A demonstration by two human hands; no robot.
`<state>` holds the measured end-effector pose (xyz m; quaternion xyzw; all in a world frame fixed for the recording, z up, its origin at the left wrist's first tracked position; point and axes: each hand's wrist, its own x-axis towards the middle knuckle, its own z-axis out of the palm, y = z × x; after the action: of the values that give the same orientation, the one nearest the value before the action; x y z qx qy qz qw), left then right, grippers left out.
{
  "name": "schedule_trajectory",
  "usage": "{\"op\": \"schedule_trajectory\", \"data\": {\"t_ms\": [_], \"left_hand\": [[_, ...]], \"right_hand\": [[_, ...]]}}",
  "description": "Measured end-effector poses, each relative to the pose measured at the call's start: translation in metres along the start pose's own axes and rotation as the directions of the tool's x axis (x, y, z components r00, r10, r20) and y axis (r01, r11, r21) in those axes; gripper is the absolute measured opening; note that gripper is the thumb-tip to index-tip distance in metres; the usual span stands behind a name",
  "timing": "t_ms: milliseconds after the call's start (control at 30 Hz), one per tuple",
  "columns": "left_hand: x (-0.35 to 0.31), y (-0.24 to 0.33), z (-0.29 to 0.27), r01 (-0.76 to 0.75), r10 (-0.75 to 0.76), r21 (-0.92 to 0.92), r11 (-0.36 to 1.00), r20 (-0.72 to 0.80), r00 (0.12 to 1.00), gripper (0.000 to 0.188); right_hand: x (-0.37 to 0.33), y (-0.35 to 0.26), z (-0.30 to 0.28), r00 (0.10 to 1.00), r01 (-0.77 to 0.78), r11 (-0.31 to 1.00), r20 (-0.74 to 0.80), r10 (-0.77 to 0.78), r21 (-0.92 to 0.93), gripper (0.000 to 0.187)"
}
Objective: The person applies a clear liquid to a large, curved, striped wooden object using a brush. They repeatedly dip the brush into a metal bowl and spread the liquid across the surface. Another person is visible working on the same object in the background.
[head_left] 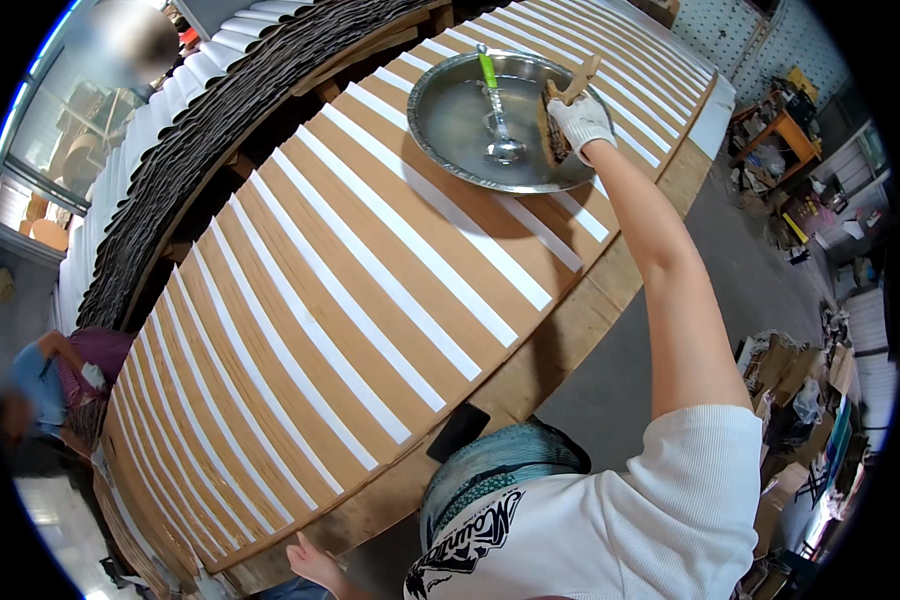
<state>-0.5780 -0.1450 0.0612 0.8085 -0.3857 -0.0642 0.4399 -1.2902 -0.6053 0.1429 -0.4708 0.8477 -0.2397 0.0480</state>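
Note:
My right hand (580,122), in a white glove, is closed around a wide brush (553,130) with a wooden handle and dark bristles. The brush is over the right side of a round metal basin (435,168), its bristles low inside the rim. Cloudy liquid fills the basin, and a metal ladle (497,115) with a green handle leans in it. Bare and low in the view, my left hand (315,562) is beside the near edge of brown sheets (370,290) banded with white strips. Its fingers are partly stretched, with nothing visible in them.
A dark flat object (458,432) lies at the table's wooden edge (610,270). Behind the sheets runs a long stack of dark, wavy-edged sheets (200,140). Another person (60,370) is at the far left. Scrap cardboard (785,375) and a wooden stool (785,130) stand on the right.

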Motion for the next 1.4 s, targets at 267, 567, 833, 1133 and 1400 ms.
{"op": "schedule_trajectory", "data": {"t_ms": [267, 567, 833, 1133, 1400], "left_hand": [[-0.045, -0.016, -0.022, 0.602, -0.645, -0.366, 0.71, 0.006, 0.764, 0.04], [-0.028, -0.014, 0.014, 0.635, -0.677, -0.406, 0.657, 0.053, 0.734, 0.047], [-0.079, -0.033, -0.035, 0.477, -0.501, -0.163, 0.863, -0.159, 0.851, 0.031], [-0.015, -0.087, -0.101, 0.133, -0.152, 0.226, 0.965, 0.067, 0.986, 0.03], [0.103, -0.171, -0.161, -0.353, 0.235, 0.409, 0.842, 0.31, 0.921, 0.044]], "right_hand": [[0.015, 0.0, 0.022, 0.994, -0.009, 1.0, 0.112, 0.011, -0.014, 0.056], [0.128, 0.18, 0.038, 0.95, -0.292, 0.393, 0.312, 0.015, 0.872, 0.06], [0.054, 0.077, 0.018, 0.918, -0.394, 0.45, 0.316, 0.24, 0.801, 0.058], [-0.142, -0.165, 0.035, 0.894, -0.294, 0.444, 0.408, -0.187, 0.847, 0.041], [-0.429, -0.375, 0.096, 0.586, -0.215, 0.597, 0.591, -0.554, 0.773, 0.037]]}}
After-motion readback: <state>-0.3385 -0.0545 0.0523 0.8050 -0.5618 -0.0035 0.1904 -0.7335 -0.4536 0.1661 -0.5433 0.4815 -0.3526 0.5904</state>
